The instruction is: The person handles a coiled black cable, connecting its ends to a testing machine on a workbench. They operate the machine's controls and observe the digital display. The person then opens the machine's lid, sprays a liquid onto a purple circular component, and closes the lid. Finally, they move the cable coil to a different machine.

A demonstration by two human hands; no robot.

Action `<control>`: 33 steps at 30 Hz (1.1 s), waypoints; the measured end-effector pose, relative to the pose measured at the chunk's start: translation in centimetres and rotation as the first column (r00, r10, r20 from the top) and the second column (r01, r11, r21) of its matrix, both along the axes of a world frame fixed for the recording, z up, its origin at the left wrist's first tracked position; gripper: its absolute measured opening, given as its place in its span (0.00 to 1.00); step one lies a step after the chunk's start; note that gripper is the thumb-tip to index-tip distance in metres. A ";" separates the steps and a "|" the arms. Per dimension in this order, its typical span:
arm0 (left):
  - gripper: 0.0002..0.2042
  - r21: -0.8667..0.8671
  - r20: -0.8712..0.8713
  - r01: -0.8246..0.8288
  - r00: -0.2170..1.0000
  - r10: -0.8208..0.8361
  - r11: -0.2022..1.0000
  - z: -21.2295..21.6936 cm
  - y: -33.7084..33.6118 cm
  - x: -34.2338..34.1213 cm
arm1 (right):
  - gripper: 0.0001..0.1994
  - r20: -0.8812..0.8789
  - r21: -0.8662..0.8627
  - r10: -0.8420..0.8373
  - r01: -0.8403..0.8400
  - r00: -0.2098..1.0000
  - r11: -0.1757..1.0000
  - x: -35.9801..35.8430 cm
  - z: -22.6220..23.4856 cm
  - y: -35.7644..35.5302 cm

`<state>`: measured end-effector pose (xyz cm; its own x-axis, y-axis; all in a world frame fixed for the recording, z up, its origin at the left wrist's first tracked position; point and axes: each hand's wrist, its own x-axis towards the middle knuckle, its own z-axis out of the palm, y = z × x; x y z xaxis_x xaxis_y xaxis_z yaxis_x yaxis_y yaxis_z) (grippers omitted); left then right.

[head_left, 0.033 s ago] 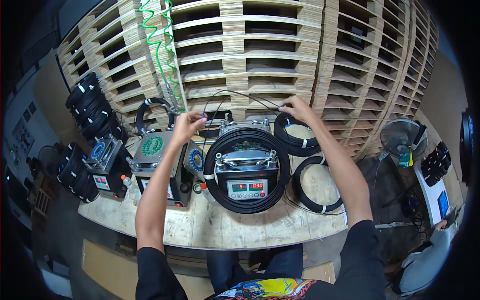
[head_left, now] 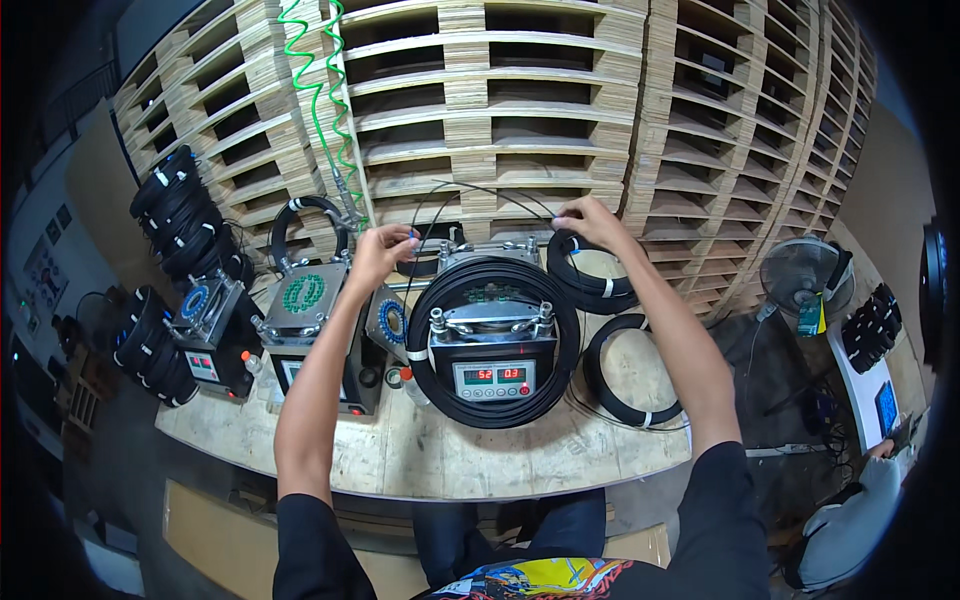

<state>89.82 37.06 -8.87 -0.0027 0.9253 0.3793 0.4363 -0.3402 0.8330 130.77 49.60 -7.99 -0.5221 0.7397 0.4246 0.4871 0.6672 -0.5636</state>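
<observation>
Pallets (head_left: 465, 92) behind, black cable (head_left: 472, 184) between both hands (head_left: 380, 250) (head_left: 590, 221)

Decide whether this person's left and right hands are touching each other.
Apart. The head view plainly shows a wide gap between the left hand and the right hand, with wooden pallets visible through it.

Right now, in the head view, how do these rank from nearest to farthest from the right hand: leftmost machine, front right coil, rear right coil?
From the right hand:
1. Rear right coil: just below the hand in the picture.
2. Front right coil: also on the right, closer to the wearer.
3. Leftmost machine: across at the table's left end.
</observation>
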 end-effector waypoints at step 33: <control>0.13 -0.039 0.314 0.320 0.903 -0.293 0.947 -6.8 5.6 6.0 | 0.11 -0.265 -0.329 0.270 -0.350 0.926 0.877 -8.7 -5.1 0.0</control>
